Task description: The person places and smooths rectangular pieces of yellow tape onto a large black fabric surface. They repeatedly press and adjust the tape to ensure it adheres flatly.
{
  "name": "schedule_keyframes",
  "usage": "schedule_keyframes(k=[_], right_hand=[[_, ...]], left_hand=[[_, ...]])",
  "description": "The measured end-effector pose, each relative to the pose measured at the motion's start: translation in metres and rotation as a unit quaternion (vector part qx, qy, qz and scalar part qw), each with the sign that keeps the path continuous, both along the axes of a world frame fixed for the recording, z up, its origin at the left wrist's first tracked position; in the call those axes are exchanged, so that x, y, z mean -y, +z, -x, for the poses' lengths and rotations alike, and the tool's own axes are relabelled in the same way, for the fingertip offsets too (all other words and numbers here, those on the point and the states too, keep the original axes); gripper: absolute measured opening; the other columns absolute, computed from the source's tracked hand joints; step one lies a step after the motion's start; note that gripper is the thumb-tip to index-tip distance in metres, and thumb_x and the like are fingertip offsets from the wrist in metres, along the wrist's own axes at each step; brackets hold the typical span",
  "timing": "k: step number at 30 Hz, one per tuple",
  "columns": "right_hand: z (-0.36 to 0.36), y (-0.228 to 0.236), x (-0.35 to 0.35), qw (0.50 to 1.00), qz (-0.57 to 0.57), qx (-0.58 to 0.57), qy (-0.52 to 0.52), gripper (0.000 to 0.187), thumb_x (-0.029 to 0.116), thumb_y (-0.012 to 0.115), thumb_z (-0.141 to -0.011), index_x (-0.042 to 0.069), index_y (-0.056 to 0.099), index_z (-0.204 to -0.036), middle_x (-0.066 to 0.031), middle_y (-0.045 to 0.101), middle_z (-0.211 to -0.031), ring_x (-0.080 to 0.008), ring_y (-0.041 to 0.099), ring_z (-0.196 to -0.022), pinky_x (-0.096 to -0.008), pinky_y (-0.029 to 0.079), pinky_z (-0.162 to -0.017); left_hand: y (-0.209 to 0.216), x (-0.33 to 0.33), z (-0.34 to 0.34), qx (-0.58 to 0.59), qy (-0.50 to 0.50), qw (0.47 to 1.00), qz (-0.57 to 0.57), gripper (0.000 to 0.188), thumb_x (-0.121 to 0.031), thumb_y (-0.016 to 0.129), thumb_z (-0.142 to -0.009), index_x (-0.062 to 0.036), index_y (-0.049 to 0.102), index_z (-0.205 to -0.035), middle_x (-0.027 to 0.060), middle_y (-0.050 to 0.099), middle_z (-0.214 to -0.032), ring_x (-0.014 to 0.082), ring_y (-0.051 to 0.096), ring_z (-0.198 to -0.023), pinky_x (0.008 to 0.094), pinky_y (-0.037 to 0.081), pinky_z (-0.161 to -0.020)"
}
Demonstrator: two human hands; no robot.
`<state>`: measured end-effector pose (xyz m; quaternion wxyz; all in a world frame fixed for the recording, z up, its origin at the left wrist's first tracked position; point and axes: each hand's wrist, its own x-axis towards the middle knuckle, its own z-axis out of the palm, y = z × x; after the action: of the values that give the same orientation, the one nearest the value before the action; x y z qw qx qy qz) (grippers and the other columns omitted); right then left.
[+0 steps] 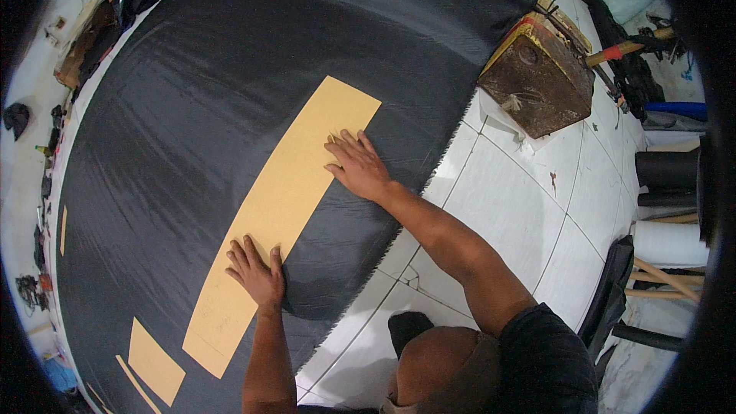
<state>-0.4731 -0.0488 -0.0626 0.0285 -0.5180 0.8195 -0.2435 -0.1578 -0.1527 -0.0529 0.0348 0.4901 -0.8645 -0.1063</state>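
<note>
Though dark, cloth (192, 115) on white tiles (514, 192)

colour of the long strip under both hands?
The long strip is pale yellow; best seen in the head view.

Long tan panel (280, 184) lying flat on black cloth (153, 146).
Left hand (258, 274) rests palm down towards the panel's lower end, fingers spread; right hand (359, 165) bears on its right-hand edge, further up. A smaller four-sided tan piece (156, 363) and a thin tan strip (138, 386) lie side by side at lower left, apart from the panel. A rust-brown block (540, 80) sits at the cloth's upper right edge, beside white floor tiles (506, 199).
</note>
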Motion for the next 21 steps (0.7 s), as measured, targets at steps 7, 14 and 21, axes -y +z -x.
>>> schedule_keyframes(k=[7,14,21], right_hand=[[0.0,0.001,0.001,1.0,-0.01,0.0,0.004,0.05,0.038,0.054,-0.101,0.007,0.051,-0.141,-0.0158,0.05,-0.148,-0.032,0.035,-0.146,-0.0505,0.018,-0.123],[0.003,0.005,-0.003,0.999,-0.024,0.021,-0.001,0.052,0.04,0.052,-0.101,0.006,0.05,-0.141,-0.0133,0.048,-0.152,-0.0325,0.033,-0.147,-0.0519,0.018,-0.122],[-0.001,-0.002,0.008,0.996,-0.063,-0.054,0.014,0.048,0.036,0.056,-0.1,0.006,0.056,-0.138,-0.0149,0.05,-0.149,-0.0324,0.036,-0.146,-0.0511,0.021,-0.12]], left_hand=[[-0.004,0.0,0.0,0.021,0.011,1.0,0.006,0.072,-0.054,0.052,-0.099,-0.0136,0.034,-0.156,0.0223,0.021,-0.164,0.0464,0.016,-0.151,0.0682,0.009,-0.117],[-0.003,-0.002,0.002,0.012,0.015,1.0,-0.01,0.073,-0.055,0.052,-0.099,-0.0136,0.033,-0.156,0.0228,0.02,-0.164,0.0464,0.016,-0.151,0.0688,0.01,-0.117],[-0.009,0.003,-0.018,-0.074,0.014,0.997,0.007,0.071,-0.047,0.058,-0.098,-0.0079,0.037,-0.153,0.0246,0.026,-0.16,0.0461,0.021,-0.149,0.0657,0.011,-0.118]])
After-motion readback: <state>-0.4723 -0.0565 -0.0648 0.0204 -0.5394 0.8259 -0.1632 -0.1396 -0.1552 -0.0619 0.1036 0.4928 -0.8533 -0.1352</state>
